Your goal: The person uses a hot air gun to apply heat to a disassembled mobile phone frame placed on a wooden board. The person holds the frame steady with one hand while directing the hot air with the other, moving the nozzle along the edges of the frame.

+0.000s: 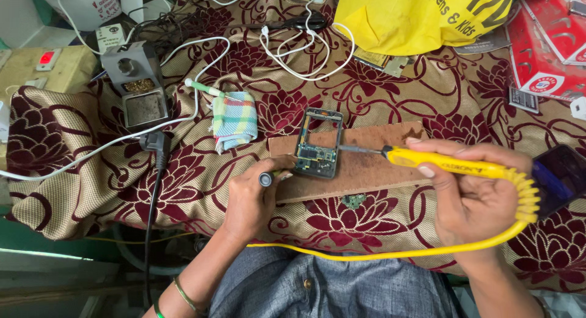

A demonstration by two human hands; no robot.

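An opened phone frame with a bare circuit board [318, 143] lies on a brown wooden board [372, 165]. My right hand [473, 196] grips a yellow soldering iron [448, 164] whose metal tip reaches the right edge of the circuit board. A yellow coiled cord [390, 254] runs from the iron's rear across my lap. My left hand [250, 199] holds a thin dark tool [267, 179] at the board's lower left corner.
A grey soldering stand [135, 85] sits at the upper left, a folded checked cloth [234, 120] beside it. White cables [305, 46], a yellow bag [421, 16], red packets [546, 40] and a dark phone [558, 177] lie on the floral cloth [91, 171].
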